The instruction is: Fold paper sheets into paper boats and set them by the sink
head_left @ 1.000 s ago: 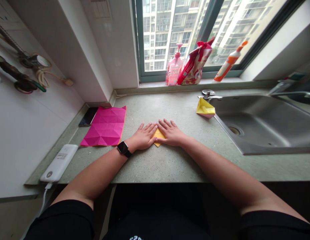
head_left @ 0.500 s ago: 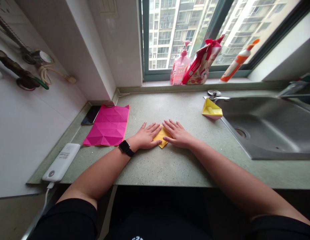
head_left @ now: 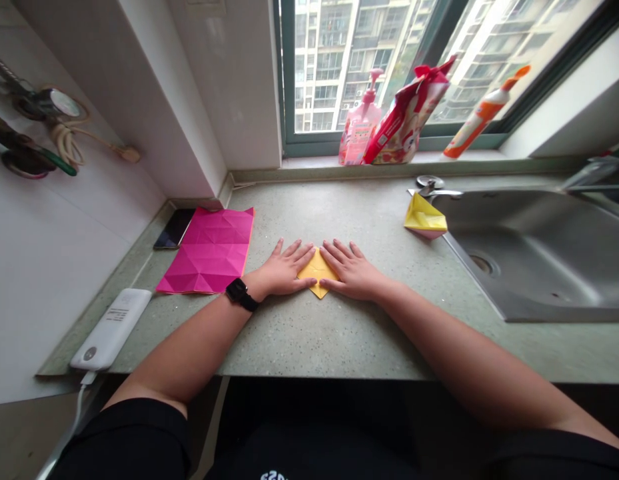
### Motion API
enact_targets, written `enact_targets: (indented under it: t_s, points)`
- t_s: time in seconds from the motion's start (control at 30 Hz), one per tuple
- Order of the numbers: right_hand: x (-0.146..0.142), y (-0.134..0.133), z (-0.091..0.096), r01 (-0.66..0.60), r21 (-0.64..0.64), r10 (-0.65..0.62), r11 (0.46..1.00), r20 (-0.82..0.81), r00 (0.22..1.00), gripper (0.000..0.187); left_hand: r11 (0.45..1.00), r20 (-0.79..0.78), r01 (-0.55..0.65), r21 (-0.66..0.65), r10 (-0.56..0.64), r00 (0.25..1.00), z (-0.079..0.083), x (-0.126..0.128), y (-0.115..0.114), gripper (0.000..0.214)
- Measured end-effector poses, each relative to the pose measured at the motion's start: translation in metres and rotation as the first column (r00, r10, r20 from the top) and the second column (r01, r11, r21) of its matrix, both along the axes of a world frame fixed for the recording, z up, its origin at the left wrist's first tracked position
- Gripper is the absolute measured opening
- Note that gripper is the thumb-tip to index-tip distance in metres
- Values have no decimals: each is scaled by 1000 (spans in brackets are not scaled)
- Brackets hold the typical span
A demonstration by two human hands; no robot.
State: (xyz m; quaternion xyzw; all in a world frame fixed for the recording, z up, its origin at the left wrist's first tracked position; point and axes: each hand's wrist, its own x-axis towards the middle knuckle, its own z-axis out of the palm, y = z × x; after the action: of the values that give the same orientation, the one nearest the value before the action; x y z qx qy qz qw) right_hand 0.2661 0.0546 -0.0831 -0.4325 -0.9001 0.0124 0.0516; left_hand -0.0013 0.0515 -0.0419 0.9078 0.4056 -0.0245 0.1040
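I see daylight in the green-framed window (head_left: pixel 442 30), upper right, with apartment buildings (head_left: pixel 334 53) outside. A pale wall (head_left: pixel 39 267) stands far left; the speckled grey-green counter (head_left: pixel 309 347) crosses the middle, a steel sink (head_left: pixel 539 250) set in at right.

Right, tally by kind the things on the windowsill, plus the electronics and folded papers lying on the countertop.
Bottles: 2 (pink pump bottle, orange-and-white bottle)
Bags: 1 (red printed bag)
Electronics: 2 (smartphone, white power bank)
Folded papers: 3 (flat yellow paper, yellow-and-pink paper, magenta creased paper, counted as one; layers unclear)
Total: 8
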Motion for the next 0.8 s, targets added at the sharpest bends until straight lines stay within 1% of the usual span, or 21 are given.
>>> enact_targets:
  t_s: [0.13,0.3,0.37,0.43,0.47,0.5,0.57,0.6,0.63,0.67,0.73,0.8]
  points:
    - [-3,-2,3,32,-6,-32,999,17,999,91,996,-14,-82,31,82,997,2,0,-5,88]
    - [-4,-1,5,55,-25,-54,998,20,998,89,979,-26,-199,43,200,979,-1,-6,-11,83]
    - [-4,-1,6,62,-40,-61,997,19,998,89,964,-4,-259,68,260,966,0,-10,-12,76]
    - [-5,0,7,65,-49,-65,997,15,998,89,947,72,-298,119,291,954,4,-14,-12,69]
    - [-5,0,8,66,-52,-65,996,12,998,89,947,131,-285,150,267,955,6,-15,-12,67]
    - [-5,0,8,66,-53,-65,996,7,998,89,954,197,-243,178,207,958,9,-17,-12,65]
    - [-5,0,9,64,-58,-64,996,-1,998,89,976,319,-69,208,-1,948,15,-17,-14,64]
    - [-5,0,10,63,-63,-63,996,-3,998,89,977,366,31,209,-108,924,16,-17,-15,61]
    - [-4,0,11,62,-70,-63,996,-7,998,88,973,399,112,204,-187,898,17,-16,-16,57]
    - [-4,0,11,61,-76,-62,995,-10,998,86,966,419,173,194,-241,875,16,-15,-17,52]
    - [-3,0,12,55,-85,-57,995,-18,998,85,957,431,235,171,-287,855,14,-12,-18,41]
    - [-2,0,12,47,-88,-50,995,-30,998,85,954,425,251,161,-297,855,10,-10,-18,29]
